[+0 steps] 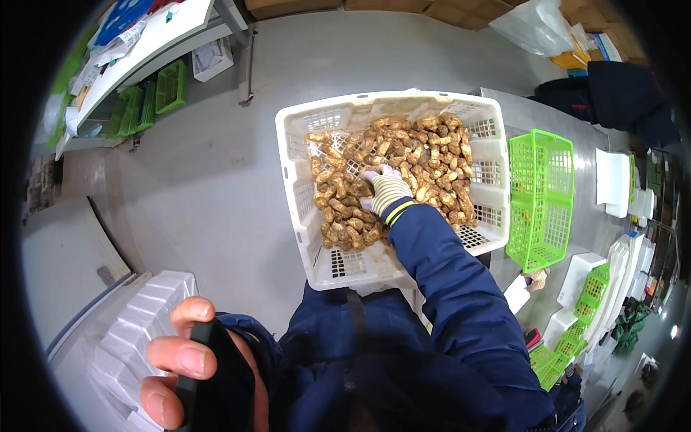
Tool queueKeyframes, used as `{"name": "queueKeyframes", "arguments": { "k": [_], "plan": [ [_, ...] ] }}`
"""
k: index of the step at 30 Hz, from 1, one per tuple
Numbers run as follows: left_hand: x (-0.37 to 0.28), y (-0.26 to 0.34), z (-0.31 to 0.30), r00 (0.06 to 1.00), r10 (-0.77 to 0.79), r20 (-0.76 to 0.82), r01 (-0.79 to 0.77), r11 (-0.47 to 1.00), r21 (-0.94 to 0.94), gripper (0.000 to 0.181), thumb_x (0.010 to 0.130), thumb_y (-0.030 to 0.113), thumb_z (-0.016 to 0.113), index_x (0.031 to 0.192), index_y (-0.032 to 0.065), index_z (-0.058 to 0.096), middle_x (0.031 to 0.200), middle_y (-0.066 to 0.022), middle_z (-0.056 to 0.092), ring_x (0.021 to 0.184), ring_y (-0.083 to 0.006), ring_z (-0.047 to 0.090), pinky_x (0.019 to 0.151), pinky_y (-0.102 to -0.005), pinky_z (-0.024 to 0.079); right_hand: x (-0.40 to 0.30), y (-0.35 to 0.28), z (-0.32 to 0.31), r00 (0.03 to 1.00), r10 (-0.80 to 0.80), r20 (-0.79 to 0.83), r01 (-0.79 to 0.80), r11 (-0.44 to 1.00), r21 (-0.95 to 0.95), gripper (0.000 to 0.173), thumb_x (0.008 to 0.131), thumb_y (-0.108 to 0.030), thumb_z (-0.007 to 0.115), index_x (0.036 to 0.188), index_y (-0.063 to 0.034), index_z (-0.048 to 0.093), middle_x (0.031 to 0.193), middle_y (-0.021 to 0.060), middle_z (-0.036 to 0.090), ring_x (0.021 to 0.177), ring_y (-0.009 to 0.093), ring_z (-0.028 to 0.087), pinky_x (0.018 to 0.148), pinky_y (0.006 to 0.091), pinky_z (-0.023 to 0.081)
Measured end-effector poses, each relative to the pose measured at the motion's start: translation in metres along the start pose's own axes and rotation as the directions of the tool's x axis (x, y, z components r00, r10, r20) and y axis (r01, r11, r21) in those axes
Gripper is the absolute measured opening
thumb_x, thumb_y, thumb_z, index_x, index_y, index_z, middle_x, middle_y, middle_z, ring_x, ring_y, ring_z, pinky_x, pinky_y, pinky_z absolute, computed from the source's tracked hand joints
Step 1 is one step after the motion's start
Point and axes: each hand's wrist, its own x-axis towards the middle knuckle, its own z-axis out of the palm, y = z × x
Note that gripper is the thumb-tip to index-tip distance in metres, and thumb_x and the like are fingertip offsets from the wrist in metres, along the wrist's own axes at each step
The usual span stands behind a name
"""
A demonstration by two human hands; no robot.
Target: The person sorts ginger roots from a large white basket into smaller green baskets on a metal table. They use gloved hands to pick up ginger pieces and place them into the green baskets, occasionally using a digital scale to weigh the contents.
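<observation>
In front of me a white plastic crate (296,178) with lattice walls holds many brown, earthy mushrooms (432,156) that look like matsutake. My right hand (388,189), in a striped knit glove, reaches down among them near the crate's middle. Its thumb and fingers are spread around mushrooms at the edge of the left-hand pile; whether one is gripped is hidden. At the lower left, my bare left hand (186,359) is wrapped around a dark phone (221,378), held upright near the camera.
Right of the crate, a green plastic basket (542,200) rests on a metal table (586,178). Beyond are white foam boxes (580,278) and a person's dark jacket (621,100). White wrapped boxes (143,329) stand lower left. A white table (156,38) is upper left; cardboard boxes (388,5) line the back.
</observation>
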Motion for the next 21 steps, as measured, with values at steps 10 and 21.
{"name": "queueKeyframes", "arguments": {
  "k": [10,21],
  "plan": [
    [0.025,0.027,0.04,0.947,-0.19,-0.259,0.189,0.982,-0.027,0.034,0.079,0.032,0.062,0.111,0.0221,0.06,0.125,0.0144,0.044,0.097,-0.0161,0.05,0.081,-0.0488,0.039,-0.032,0.057,-0.011,0.912,0.298,0.282,-0.214,-0.241,0.946,0.031,0.077,-0.009,0.066,0.107,-0.0157,0.058,0.094,-0.0019,0.063,0.081,0.014,0.061,0.064,0.0296,0.052],
    [0.033,0.037,0.066,0.959,-0.221,-0.175,0.206,0.973,-0.103,0.038,0.079,0.032,0.062,0.113,0.0186,0.057,0.122,0.0141,0.046,0.096,-0.0154,0.05,0.082,-0.0489,0.039,-0.038,0.062,0.0,0.939,0.278,-0.202,-0.189,0.909,0.372,0.061,0.069,-0.03,0.071,0.121,-0.0064,0.052,0.127,0.0202,0.044,0.115,0.034,0.046,0.097,0.035,0.038]
  ]
}}
